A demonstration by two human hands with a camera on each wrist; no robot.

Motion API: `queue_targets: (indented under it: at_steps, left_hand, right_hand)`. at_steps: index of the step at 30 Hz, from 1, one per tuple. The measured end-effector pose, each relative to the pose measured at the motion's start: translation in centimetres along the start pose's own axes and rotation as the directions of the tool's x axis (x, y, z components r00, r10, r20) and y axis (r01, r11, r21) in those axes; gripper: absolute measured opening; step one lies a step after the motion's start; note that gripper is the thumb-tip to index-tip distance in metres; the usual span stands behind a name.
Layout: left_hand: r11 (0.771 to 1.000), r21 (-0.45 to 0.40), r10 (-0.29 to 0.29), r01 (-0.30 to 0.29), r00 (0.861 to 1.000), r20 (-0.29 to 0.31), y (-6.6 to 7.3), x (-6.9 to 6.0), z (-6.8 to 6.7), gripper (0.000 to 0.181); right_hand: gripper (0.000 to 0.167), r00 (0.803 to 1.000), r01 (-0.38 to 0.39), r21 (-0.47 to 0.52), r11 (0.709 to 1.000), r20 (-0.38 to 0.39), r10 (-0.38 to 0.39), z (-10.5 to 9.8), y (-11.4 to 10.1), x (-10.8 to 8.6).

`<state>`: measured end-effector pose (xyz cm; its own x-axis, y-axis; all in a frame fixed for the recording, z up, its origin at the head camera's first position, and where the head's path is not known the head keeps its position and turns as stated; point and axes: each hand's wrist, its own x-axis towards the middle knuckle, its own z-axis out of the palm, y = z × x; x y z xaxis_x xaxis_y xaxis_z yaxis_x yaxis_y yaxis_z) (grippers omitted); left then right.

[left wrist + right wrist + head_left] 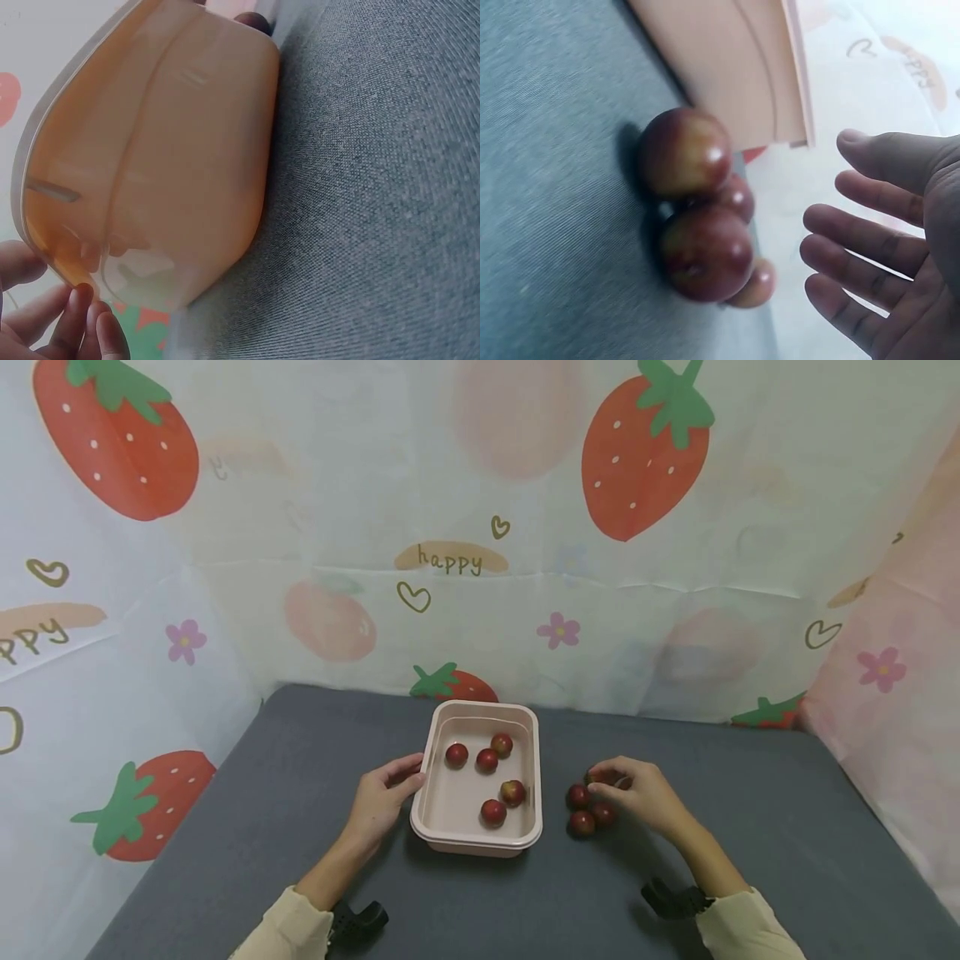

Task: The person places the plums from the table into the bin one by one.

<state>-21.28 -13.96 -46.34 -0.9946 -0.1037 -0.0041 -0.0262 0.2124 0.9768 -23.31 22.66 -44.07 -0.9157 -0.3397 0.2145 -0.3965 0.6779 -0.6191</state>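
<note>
L hand (377, 797) grip clamped on box (453, 793), R hand (647, 792) grip apart nr red fruit (581, 824).

Pink box (455, 797) open above, walled all round — a passable strip of gray cloth (553, 814) parts it from red fruits (581, 824).

I see a pink box (456, 793) upright at the left fingers (405, 765), five red fruits (487, 761) inside; four more (581, 824) below the right fingers (617, 766).

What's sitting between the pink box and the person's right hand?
In the head view, a cluster of dark red fruits lies there, some partly hidden by the right hand; between them and the pink box is only bare grey cloth.
</note>
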Motion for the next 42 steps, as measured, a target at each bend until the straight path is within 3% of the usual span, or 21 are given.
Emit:
queue_targets:
  at_steps: [13,19,42]
  left_hand:
    - [1.000,-0.004,0.008,-0.008,1.000,0.003,-0.1,0.0,0.0,0.038]
    - [1.000,-0.018,0.008,-0.008,1.000,0.003,-0.1,0.1,0.1,0.037]
    - [1.000,-0.031,-0.004,0.005,1.000,0.026,-0.5,0.2,0.0,0.037]
  right_hand:
    - [0.025,0.997,-0.043,-0.011,0.999,0.063,0.044,0.3,2.0,-1.9]
    - [0.026,0.989,-0.110,0.023,0.994,0.100,0.107,0.8,2.7,-2.2]
    - [0.025,0.992,-0.118,-0.013,0.993,0.034,0.119,1.7,3.1,-2.4]
